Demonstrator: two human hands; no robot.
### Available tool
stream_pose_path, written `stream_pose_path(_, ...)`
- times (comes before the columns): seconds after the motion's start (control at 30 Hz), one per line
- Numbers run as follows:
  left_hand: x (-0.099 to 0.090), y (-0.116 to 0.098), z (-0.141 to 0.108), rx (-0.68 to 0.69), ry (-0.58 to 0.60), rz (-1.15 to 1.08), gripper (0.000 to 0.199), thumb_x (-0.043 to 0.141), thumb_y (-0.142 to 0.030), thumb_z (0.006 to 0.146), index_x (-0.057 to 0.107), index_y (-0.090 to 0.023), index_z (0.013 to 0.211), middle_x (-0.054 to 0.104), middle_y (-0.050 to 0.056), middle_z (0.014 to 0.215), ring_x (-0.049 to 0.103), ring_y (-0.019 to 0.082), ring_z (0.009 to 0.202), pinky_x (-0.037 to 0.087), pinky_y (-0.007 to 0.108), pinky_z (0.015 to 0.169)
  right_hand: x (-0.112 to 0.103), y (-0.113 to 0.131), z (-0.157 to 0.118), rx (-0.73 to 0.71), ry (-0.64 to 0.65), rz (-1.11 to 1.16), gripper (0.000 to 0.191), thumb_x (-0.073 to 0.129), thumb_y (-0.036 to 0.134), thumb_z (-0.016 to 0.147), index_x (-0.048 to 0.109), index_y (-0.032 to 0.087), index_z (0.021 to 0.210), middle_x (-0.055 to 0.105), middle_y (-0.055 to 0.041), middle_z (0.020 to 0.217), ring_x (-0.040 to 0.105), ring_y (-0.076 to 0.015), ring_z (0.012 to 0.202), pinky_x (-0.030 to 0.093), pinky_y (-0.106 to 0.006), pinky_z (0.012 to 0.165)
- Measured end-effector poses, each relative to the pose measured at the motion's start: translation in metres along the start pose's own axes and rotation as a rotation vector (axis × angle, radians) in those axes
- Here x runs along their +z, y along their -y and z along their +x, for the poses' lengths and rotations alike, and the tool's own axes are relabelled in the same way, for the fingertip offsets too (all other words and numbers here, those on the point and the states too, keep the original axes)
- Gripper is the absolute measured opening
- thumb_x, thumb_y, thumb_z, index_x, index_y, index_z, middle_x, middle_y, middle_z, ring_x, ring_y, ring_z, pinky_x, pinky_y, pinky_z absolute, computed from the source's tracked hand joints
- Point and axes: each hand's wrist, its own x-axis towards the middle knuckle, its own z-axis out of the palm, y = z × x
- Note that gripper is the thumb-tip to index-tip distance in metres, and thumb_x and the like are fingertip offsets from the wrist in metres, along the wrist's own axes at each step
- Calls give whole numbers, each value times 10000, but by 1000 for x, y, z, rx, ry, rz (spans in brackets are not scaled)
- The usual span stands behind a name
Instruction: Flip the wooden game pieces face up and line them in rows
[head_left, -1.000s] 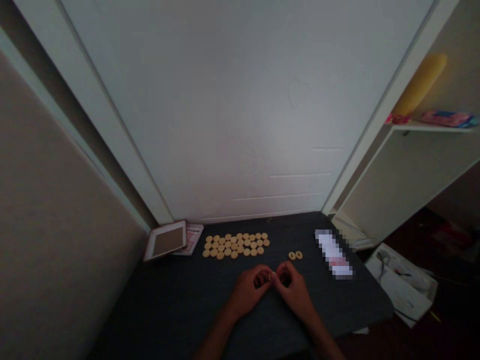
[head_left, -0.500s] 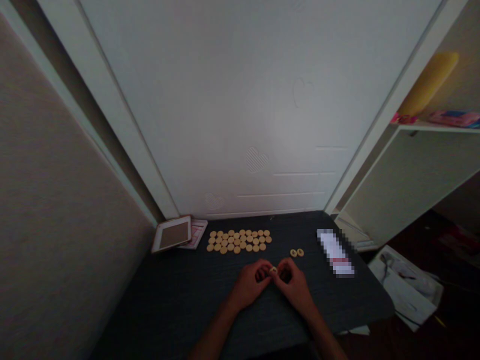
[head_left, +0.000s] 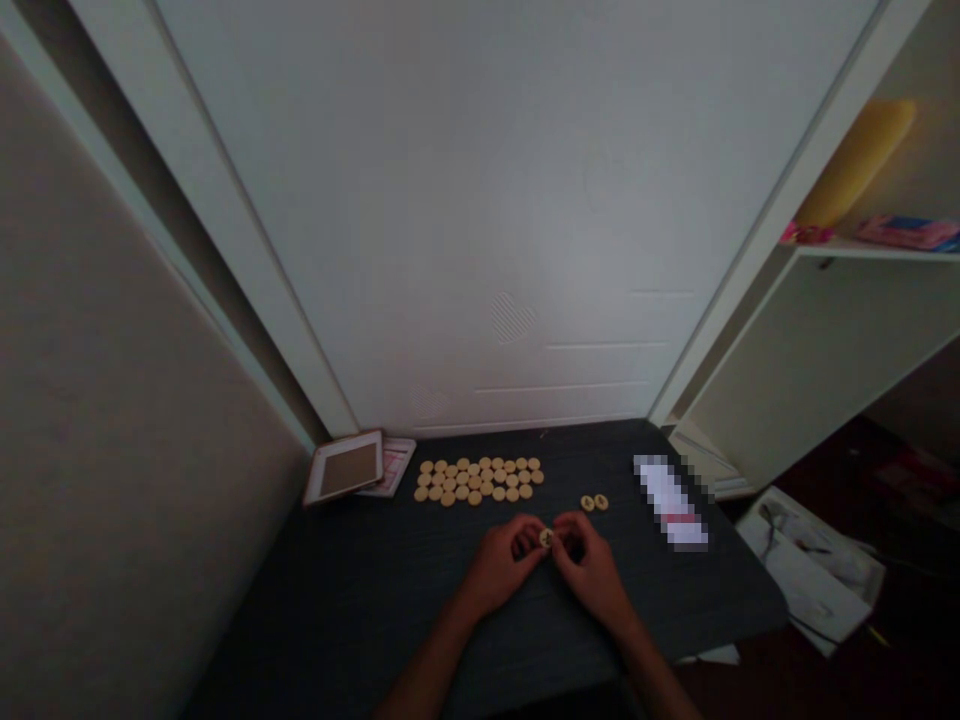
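Observation:
My left hand (head_left: 511,555) and my right hand (head_left: 586,560) meet above the front middle of the dark table. Between their fingertips they pinch one small round wooden piece (head_left: 547,538), its dark-marked face turned up towards me. Two more marked pieces (head_left: 594,503) lie side by side, just beyond my right hand. Farther back to the left, several plain-faced round pieces (head_left: 474,482) are laid close together in rows. What the dark marks depict is too small to read.
At the table's (head_left: 360,600) back left, a brown-and-white framed board (head_left: 346,472) overlaps a pink-and-white flat item (head_left: 395,468). A blurred-out white object (head_left: 673,505) lies at the right. The white panel (head_left: 480,250) rises behind; a white box (head_left: 817,570) stands below, on the right.
The held piece has turned a little, so more of its marked face shows, and my right thumb has shifted slightly off it. The pieces on the table stay put.

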Motion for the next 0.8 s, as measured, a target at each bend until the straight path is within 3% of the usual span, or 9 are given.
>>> stream_pose_path(0.8,0,-1,0,11,20,34,193,660,-259,870,689,-220,1057,721,-6,842,629,147,735,467,228,674,0,0,1,-7,-15,-22,309,674,456,858,620,217,1047,740,-25,800,688,-191,702,533,-278,659)
